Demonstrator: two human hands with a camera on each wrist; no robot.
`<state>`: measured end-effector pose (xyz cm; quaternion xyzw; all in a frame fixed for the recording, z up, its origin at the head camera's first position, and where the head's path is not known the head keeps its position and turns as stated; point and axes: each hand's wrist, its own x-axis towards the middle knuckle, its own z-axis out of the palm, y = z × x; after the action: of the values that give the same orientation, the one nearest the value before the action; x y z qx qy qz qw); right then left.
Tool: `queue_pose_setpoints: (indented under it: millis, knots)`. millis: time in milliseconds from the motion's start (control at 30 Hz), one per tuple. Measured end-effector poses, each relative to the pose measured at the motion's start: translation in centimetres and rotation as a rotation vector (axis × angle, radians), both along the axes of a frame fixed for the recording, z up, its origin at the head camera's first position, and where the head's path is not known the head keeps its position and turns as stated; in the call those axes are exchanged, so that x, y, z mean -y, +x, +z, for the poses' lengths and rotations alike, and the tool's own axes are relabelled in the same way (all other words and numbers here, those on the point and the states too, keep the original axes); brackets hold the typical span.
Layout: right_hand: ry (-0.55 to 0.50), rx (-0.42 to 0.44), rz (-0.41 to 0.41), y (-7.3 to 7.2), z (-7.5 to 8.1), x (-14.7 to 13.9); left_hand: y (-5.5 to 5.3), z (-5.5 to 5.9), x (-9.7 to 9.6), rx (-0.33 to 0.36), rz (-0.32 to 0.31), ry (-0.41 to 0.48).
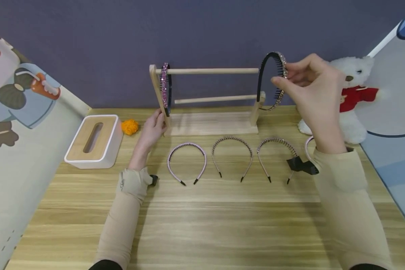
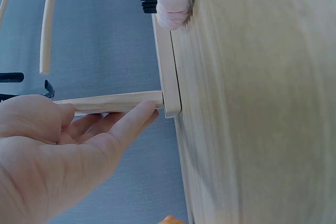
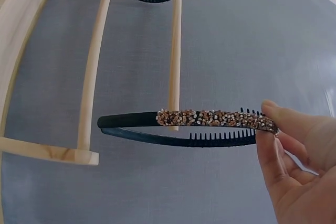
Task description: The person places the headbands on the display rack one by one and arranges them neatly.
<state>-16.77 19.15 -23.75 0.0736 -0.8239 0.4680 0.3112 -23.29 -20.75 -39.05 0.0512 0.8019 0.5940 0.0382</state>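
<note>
My right hand (image 1: 318, 84) pinches a black toothed headband (image 3: 210, 119) between thumb and fingers. Brown and pale beads cover its outer band. It is raised at the right end of the wooden rack's (image 1: 209, 123) upper rod (image 1: 212, 71); the right wrist view shows that rod's free end beside the band. Down at the rack's left post (image 2: 115, 100), my left hand (image 1: 153, 129) holds the wood between thumb and fingers, close to the base. A pink-jewelled headband (image 1: 164, 88) hangs on the upper rod beside that post.
Several headbands lie in a row before the rack, among them a lilac one (image 1: 187, 144) and one with a black bow (image 1: 302, 165). A tissue box (image 1: 111, 150) and an orange ball (image 1: 129, 127) stand left. A white teddy bear (image 1: 352, 123) sits right, partly behind my right arm.
</note>
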Motion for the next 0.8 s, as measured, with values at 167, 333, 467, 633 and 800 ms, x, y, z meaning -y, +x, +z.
queue_pose_setpoints:
  millis: [167, 333, 467, 633, 800]
  knots:
    - [0.007, -0.037, 0.028, -1.0, 0.5, 0.9, 0.1, 0.0, 0.1, -0.001, 0.0, 0.01]
    - [0.05, -0.06, 0.062, -1.7, 0.7, 1.8, 0.2, 0.0, 0.0, -0.003, -0.001, 0.005]
    - [0.075, -0.058, 0.063, -2.0, 0.7, 2.5, 0.2, 0.0, -0.1, -0.003, 0.0, -0.009]
    - [0.102, -0.076, 0.059, -2.5, 0.6, 3.5, 0.0, -0.1, -0.2, 0.001, 0.002, -0.004]
    - [0.12, -0.09, 0.085, -2.9, 0.4, 4.8, 0.0, -0.1, -0.1, 0.008, 0.002, 0.008]
